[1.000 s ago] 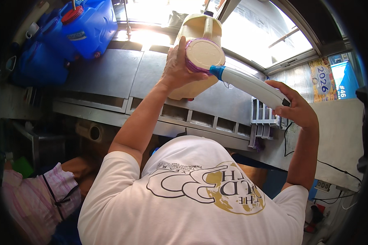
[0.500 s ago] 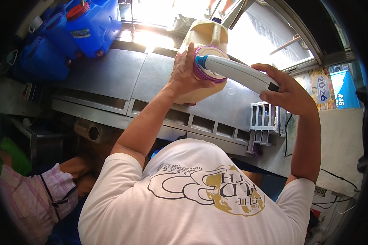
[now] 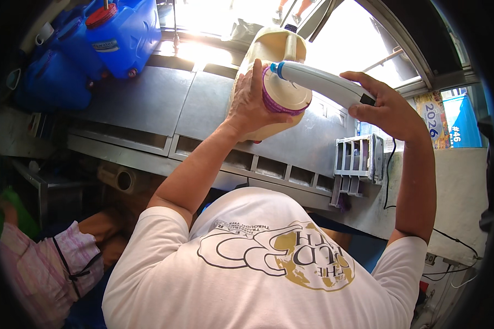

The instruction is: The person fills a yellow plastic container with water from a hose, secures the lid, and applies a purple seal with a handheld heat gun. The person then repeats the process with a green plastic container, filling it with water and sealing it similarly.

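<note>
My left hand (image 3: 248,104) is wrapped round a pale round tub (image 3: 288,90) with a purple band at its rim, thumb and fingers around its side. Held by its rear end in my right hand (image 3: 387,107) is a long, curved white handheld device (image 3: 324,82) with a blue ring at its front. The device's tip lies at the tub's far left edge; whether it touches is unclear. Behind the tub stands a large pale yellow plastic jug (image 3: 266,46) with a handle and a dark cap, on the metal counter (image 3: 203,98).
Blue water containers (image 3: 132,38), one red-capped, stand at the far left. A grey slotted rack (image 3: 359,159) is at the counter's right end, near a black cable (image 3: 391,175). A bright window (image 3: 362,44) opens beyond. Another person's pink patterned clothing (image 3: 49,268) shows at lower left.
The tub's round face has moved slightly right and shows more. The device's tip has shifted up and a little right, toward the tub's far edge. Both hands keep their hold.
</note>
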The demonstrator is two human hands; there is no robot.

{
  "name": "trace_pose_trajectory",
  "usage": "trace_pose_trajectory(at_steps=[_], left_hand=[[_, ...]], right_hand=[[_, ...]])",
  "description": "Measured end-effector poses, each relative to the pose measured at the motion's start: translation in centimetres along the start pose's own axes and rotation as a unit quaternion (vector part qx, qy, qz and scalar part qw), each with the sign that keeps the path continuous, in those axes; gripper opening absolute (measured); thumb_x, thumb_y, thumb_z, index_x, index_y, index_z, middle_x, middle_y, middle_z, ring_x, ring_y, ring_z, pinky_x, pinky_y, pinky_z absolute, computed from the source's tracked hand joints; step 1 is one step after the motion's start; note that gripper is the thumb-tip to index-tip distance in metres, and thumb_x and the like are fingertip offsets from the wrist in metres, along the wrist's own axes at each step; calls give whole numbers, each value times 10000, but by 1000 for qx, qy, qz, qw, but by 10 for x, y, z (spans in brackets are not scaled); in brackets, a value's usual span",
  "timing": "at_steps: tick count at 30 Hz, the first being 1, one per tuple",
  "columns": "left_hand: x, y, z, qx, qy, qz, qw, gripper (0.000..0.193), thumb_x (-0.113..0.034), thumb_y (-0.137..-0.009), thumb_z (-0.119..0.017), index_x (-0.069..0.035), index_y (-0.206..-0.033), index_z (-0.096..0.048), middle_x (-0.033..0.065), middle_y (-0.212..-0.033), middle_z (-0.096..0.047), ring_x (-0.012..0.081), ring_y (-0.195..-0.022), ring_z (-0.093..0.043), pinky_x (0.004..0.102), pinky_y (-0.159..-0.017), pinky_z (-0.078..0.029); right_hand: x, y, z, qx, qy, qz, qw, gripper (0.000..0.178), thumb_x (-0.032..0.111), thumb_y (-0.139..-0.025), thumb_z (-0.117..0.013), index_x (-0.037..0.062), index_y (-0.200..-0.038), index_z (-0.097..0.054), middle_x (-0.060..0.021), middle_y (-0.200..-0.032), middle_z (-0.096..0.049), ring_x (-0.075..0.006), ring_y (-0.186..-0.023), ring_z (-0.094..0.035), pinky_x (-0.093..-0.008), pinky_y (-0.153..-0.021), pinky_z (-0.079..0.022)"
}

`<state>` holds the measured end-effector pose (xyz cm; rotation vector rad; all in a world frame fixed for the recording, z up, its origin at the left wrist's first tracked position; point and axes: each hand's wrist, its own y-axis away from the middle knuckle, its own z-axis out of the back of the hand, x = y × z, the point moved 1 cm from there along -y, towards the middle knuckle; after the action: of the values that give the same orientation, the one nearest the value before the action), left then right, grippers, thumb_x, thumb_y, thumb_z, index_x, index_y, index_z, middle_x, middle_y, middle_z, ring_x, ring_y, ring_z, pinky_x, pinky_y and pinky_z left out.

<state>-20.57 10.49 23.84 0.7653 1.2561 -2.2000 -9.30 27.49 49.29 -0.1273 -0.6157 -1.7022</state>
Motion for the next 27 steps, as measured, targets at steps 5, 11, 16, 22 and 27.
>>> trace_pose_trajectory(at_steps=[5, 11, 16, 22, 27], left_hand=[[3, 3, -3, -13, -17, -15, 1000, 1540, -606, -507, -903, -129, -1530, 143, 215, -1400, -444, 421, -1275, -432, 539, -1094, -287], [7, 2, -4, 13, 2, 8, 1000, 1548, -633, -488, -897, -147, -1518, 150, 191, -1460, -405, 391, -1365, -381, 610, -1163, -133], [12, 3, -7, 11, 17, 23, 1000, 1573, -593, -467, -924, -132, -1514, 157, 193, -1431, -449, 393, -1359, -389, 636, -1148, -128], [18, -8, 11, 81, 76, 47, 993, 1489, -528, -445, -953, -43, -1534, -60, 206, -1432, -466, 406, -1391, -350, 577, -1171, -158], [15, -35, 41, 177, 154, 119, 965, 1317, -405, -496, -957, -20, -1523, -228, 222, -1435, -476, 381, -1386, -386, 489, -1166, -275]], right_hand=[[-2, -3, 1, 12, 14, 18, 1000, 562, 269, -822, -699, 92, -1331, -540, -174, -1070, -648, -273, -944, -624, -364, -808, -508], [5, 2, -4, 17, -3, 26, 1000, 615, 282, -794, -712, 94, -1351, -533, -167, -1075, -653, -257, -938, -629, -357, -827, -510], [18, 27, -11, 61, -39, -35, 997, 706, 293, -726, -723, 117, -1381, -526, -151, -1067, -653, -226, -930, -626, -356, -832, -512], [-41, 82, -30, 17, -114, -23, 993, 717, 229, -688, -704, 124, -1377, -536, -139, -1066, -654, -215, -903, -626, -345, -826, -510], [-112, 123, -62, -75, -277, -58, 956, 702, 195, -689, -689, 99, -1369, -543, -102, -1117, -627, -195, -989, -601, -345, -867, -502]])
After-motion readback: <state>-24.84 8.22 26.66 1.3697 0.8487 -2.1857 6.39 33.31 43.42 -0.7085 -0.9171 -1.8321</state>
